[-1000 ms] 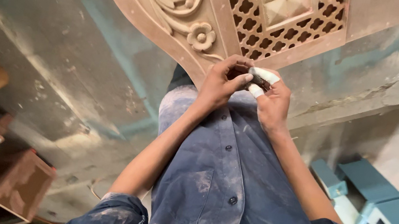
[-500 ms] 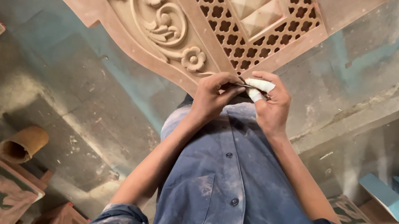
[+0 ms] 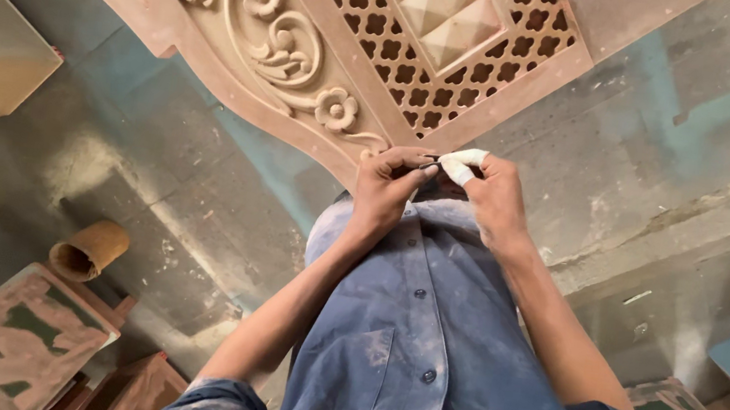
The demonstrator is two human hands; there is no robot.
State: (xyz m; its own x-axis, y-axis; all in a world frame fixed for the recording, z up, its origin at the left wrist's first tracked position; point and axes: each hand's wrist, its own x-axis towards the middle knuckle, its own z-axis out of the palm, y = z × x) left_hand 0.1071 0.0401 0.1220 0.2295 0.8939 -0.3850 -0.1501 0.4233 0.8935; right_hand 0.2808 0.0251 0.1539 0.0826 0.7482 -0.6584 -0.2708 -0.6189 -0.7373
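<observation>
Item: thin dark tool (image 3: 430,160), possibly a small blade or file; I cannot tell which. Long axis runs roughly crosswise between my hands, just in front of my shirt (image 3: 423,335). Left hand (image 3: 392,180) pinches the dark end; right hand (image 3: 493,198) closes on the white wrapped end (image 3: 462,164). Carved wooden panel (image 3: 350,34) lies just beyond, dusty floor (image 3: 154,168) beneath.
</observation>
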